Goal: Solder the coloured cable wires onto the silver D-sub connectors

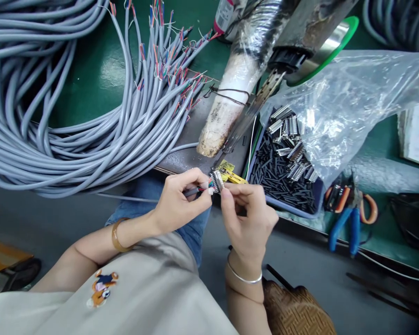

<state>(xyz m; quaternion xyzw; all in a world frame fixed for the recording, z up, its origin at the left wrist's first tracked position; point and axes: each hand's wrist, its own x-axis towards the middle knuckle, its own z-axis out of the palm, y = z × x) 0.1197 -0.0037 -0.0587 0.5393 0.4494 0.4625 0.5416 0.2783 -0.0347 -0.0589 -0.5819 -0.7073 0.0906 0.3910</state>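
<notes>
Between thumb and fingers, my left hand (185, 195) pinches the end of a grey cable (192, 191), close to where its coloured wires fan out. Those wires meet a metal multi-pin connector (217, 180), whose right side is gripped by the fingertips of my right hand (246, 209). Just behind the connector, a yellow holder (233, 176) sits at the table edge. The metal tip of a soldering iron (244, 111) points down toward it from above. Whether the wires are joined to the pins is too small to tell.
A large bundle of grey cables (91, 153) with stripped ends fills the left. Right of my hands, a blue tray (300, 211) holds black tubes and metal connectors under a plastic bag (363, 93). Blue-handled pliers (345, 228) lie farther right. A wrapped white duct (226, 102) hangs overhead.
</notes>
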